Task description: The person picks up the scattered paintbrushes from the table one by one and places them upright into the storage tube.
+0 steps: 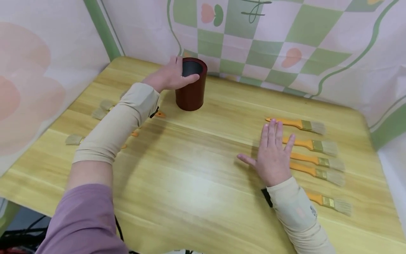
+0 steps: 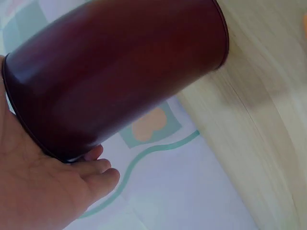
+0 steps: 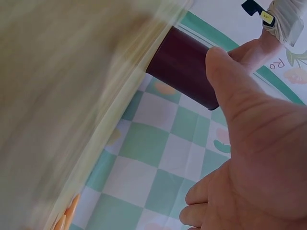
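Note:
My left hand holds a dark red round container at its open top, the thumb across the front rim and the fingers at the far left side. In the left wrist view, the fingertips curl around the rim of the container. The container stands upright at the back of the table. Spread flat, my right hand is over the right side of the table, its fingers straight and holding nothing. It covers some handle ends of several paint brushes with orange handles and pale bristles.
More brushes lie on the wooden table at the left, partly hidden under the left forearm. A checked green and white cloth hangs behind the table's back edge. Cables show below the front left edge.

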`<state>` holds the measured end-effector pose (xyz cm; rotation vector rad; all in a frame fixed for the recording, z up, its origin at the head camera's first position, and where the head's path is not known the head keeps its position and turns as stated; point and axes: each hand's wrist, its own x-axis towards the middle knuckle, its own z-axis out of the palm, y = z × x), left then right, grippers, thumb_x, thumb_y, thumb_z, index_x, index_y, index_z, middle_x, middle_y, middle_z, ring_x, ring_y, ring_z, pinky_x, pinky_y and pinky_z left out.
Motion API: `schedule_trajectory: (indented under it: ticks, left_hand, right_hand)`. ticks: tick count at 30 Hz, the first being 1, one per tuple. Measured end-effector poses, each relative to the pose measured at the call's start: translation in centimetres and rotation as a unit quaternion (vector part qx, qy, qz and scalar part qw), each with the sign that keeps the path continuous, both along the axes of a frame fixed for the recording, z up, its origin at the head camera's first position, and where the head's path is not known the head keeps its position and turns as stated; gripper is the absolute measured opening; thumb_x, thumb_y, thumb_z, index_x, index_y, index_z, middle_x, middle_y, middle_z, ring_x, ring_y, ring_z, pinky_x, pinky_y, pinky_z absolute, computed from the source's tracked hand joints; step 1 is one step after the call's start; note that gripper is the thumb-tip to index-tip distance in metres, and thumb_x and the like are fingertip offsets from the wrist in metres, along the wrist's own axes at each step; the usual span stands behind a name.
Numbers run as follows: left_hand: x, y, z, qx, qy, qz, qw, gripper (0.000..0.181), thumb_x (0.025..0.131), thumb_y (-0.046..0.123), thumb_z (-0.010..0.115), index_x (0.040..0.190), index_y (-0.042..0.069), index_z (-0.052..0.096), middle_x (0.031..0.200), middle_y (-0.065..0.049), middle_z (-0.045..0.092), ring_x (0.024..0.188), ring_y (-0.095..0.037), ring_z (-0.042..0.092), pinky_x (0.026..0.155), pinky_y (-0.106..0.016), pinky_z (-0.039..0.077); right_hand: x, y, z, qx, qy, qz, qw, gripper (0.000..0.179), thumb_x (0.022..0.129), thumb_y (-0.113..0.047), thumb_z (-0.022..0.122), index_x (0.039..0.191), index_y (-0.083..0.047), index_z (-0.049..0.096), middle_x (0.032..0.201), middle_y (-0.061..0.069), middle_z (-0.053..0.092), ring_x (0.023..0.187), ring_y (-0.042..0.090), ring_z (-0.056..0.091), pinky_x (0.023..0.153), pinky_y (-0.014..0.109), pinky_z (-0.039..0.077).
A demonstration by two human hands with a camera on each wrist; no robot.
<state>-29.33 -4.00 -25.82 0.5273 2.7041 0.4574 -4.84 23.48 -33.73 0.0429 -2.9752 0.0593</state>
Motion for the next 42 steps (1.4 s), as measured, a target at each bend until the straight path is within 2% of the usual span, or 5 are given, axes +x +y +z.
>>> schedule_trajectory:
  ticks: [7, 24, 30, 36, 42]
  left_hand:
    - [1.5, -0.2, 0.0, -0.025, -0.004, -0.044, 0.9987, 0.108, 0.089, 0.073, 0.029, 0.149, -0.003, -0.018, 0.159, -0.021, -0.017, 0.15, -0.035, 0.007, 0.121, -0.041, 0.015]
    - [5.6, -0.3, -0.2, -0.011, 0.035, -0.116, 0.9926, 0.102, 0.09, 0.064, 0.043, 0.149, -0.008, 0.001, 0.149, -0.027, 0.015, 0.134, -0.037, 0.033, 0.113, -0.042, 0.031]
    - [6.6, -0.2, 0.1, -0.018, 0.042, -0.121, 0.9916, 0.101, 0.091, 0.064, 0.042, 0.149, -0.008, 0.003, 0.148, -0.026, 0.017, 0.133, -0.036, 0.035, 0.113, -0.042, 0.032]
    - [7.2, 0.7, 0.2, -0.01, 0.044, -0.135, 0.9899, 0.099, 0.09, 0.063, 0.045, 0.15, -0.006, 0.006, 0.149, -0.025, 0.019, 0.133, -0.034, 0.036, 0.112, -0.041, 0.033]
    - [7.4, 1.6, 0.1, -0.005, 0.055, -0.148, 0.9874, 0.097, 0.091, 0.062, 0.045, 0.149, -0.007, 0.007, 0.148, -0.026, 0.02, 0.132, -0.034, 0.037, 0.112, -0.04, 0.032]
  right_hand:
    - [0.0, -0.2, 0.1, 0.0, 0.001, 0.002, 1.0, 0.115, 0.076, -0.061, 0.068, 0.148, 0.012, 0.015, 0.158, 0.028, 0.008, 0.149, 0.041, 0.006, 0.112, 0.07, 0.006]
    - [1.5, 0.5, 1.3, -0.041, -0.085, -0.02, 0.9953, 0.108, 0.09, -0.068, 0.043, 0.149, 0.012, 0.003, 0.157, 0.025, -0.012, 0.148, 0.041, -0.01, 0.11, 0.072, 0.002]
    - [2.2, 1.4, 2.5, -0.064, -0.066, -0.046, 0.9947, 0.107, 0.092, -0.068, 0.038, 0.148, 0.011, -0.006, 0.155, 0.023, -0.021, 0.146, 0.04, -0.017, 0.11, 0.071, 0.003]
    - [3.0, 2.8, 2.8, -0.026, -0.027, -0.083, 0.9958, 0.098, 0.096, -0.054, 0.048, 0.146, 0.019, 0.003, 0.154, 0.035, -0.008, 0.145, 0.051, 0.0, 0.106, 0.072, 0.016]
    - [3.6, 4.3, 3.2, -0.008, -0.042, -0.132, 0.9903, 0.089, 0.098, -0.039, 0.049, 0.142, 0.024, 0.003, 0.15, 0.042, -0.006, 0.14, 0.059, 0.006, 0.1, 0.073, 0.023]
